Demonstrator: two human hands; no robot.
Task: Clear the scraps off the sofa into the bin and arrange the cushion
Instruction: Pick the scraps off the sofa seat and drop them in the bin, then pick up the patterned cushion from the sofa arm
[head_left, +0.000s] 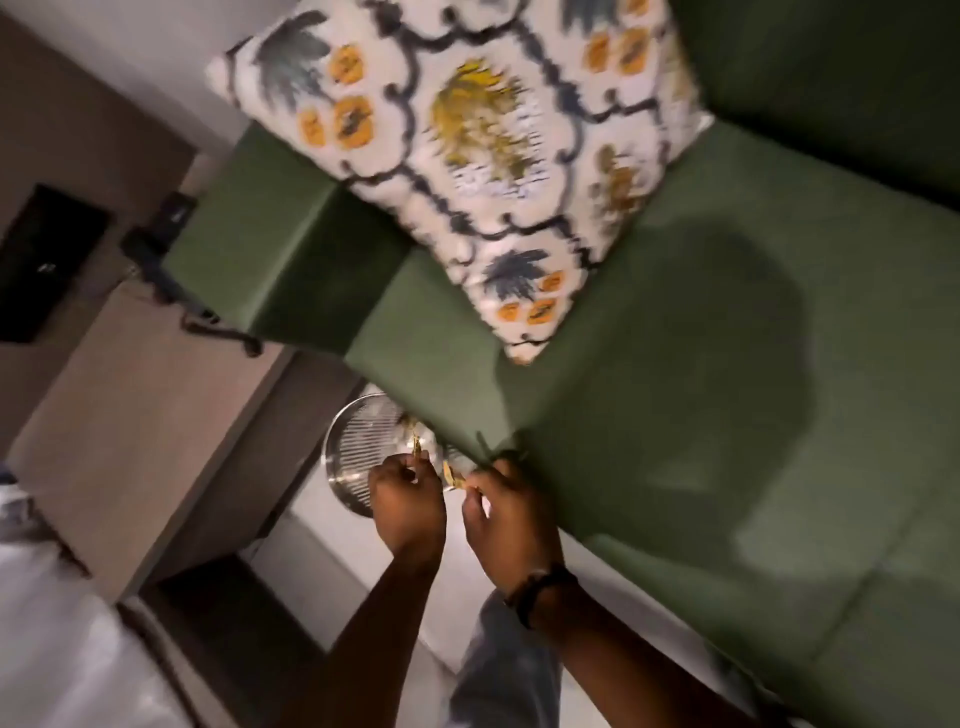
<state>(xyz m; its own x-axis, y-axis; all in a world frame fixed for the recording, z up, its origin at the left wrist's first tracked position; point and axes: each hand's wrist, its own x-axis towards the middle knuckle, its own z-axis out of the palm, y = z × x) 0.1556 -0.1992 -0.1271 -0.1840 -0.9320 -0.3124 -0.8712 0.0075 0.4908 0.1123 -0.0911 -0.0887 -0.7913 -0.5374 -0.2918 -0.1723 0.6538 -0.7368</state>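
A white cushion (483, 150) with a blue and yellow pattern leans in the corner of the green sofa (727, 322), against its armrest. A silver ribbed bin (358, 441) stands on the floor at the sofa's front edge. My left hand (408, 499) is over the bin's rim, fingers pinched on a small golden scrap (415, 441). My right hand (506, 512) is beside it at the seat's edge, pinching another golden scrap (452, 475). The view is blurred.
A beige side table (140, 415) stands left of the sofa, with a dark device (47, 260) and a black cable (208, 322) near it. White bedding (47, 649) fills the lower left. My leg in grey trousers (504, 670) is below my hands.
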